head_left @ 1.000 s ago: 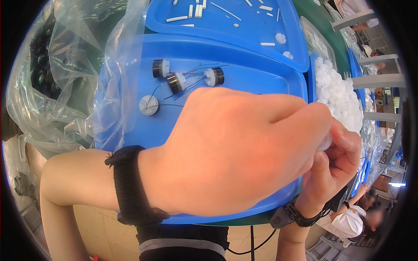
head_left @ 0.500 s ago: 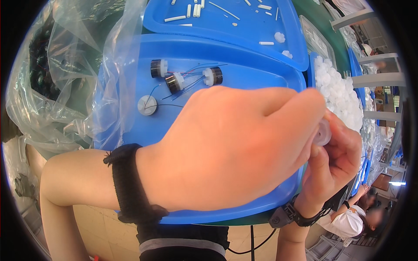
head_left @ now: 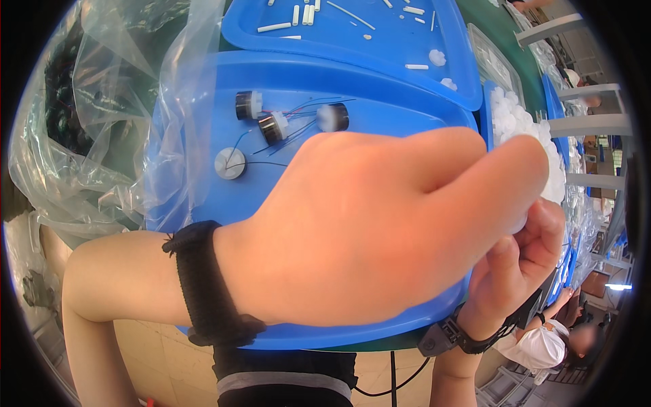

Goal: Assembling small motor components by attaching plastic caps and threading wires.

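Observation:
My left hand (head_left: pixel 359 230), with a black strap at the wrist, reaches across the near blue tray (head_left: pixel 400 102). Its fingers are curled and their tips are hidden behind the hand, so what they grip does not show. Against those fingers, my right hand (head_left: pixel 512 278) pinches a small translucent white plastic cap (head_left: pixel 521 224); only a sliver of it is visible. Beyond my left hand lie several small parts in the tray: black cylinders (head_left: pixel 273 129) with white ends and thin wires, and one standing with its white round end (head_left: pixel 230 163) up.
A second blue tray (head_left: pixel 380 41) behind holds short white tubes (head_left: pixel 274 28) and scraps. Heaped white plastic caps (head_left: pixel 522 136) fill a container at right. Clear plastic sheeting (head_left: pixel 122 102) drapes the left side. A person in a white shirt (head_left: pixel 541 349) sits at lower right.
The fingers of my left hand have shifted to the right and now cover most of the white cap, which showed more fully before. The parts in the tray lie as before.

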Tool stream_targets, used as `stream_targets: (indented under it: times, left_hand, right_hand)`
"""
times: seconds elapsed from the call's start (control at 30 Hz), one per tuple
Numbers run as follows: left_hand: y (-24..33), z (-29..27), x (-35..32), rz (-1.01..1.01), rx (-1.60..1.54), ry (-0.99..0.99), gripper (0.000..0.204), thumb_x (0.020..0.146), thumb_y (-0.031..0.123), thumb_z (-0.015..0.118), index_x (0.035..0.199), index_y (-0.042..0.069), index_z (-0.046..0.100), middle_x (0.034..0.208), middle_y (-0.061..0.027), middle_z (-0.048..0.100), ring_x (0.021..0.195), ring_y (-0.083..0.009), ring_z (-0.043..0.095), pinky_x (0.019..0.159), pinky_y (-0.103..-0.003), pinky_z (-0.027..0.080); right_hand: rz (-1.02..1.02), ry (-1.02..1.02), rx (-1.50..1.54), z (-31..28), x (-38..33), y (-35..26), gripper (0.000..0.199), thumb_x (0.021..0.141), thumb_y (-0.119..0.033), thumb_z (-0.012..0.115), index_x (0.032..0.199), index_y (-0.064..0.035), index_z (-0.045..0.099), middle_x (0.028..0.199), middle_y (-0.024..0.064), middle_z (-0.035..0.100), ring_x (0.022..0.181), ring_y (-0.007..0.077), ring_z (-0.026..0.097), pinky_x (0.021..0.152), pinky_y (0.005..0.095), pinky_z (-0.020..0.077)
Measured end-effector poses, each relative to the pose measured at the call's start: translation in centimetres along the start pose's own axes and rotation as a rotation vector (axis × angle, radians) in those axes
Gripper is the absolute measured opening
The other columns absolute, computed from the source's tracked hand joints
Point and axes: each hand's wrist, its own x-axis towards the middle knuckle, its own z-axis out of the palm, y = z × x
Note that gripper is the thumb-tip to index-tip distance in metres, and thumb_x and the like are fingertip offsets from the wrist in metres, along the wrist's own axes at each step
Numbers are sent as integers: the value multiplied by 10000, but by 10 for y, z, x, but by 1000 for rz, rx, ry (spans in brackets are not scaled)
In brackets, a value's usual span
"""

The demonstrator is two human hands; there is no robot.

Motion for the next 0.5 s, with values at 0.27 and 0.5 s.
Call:
stream_targets:
  times: [0.27,0.5]
  left_hand:
    - [0,-5,-2,130,27,56,306,538,-135,606,834,-69,561,685,-123,554,490,-191,494,437,-231,404]
    - [-9,4,2,300,53,138,329,523,-128,625,841,-75,558,665,-112,539,437,-165,437,382,-226,347]
  right_hand:
    - [58,33,69,-3,-5,7,381,610,83,651,943,21,478,978,266,553,945,294,551,830,367,425]
    - [40,64,7,-4,-3,1,356,603,95,645,920,27,499,962,251,565,921,300,562,830,371,426]
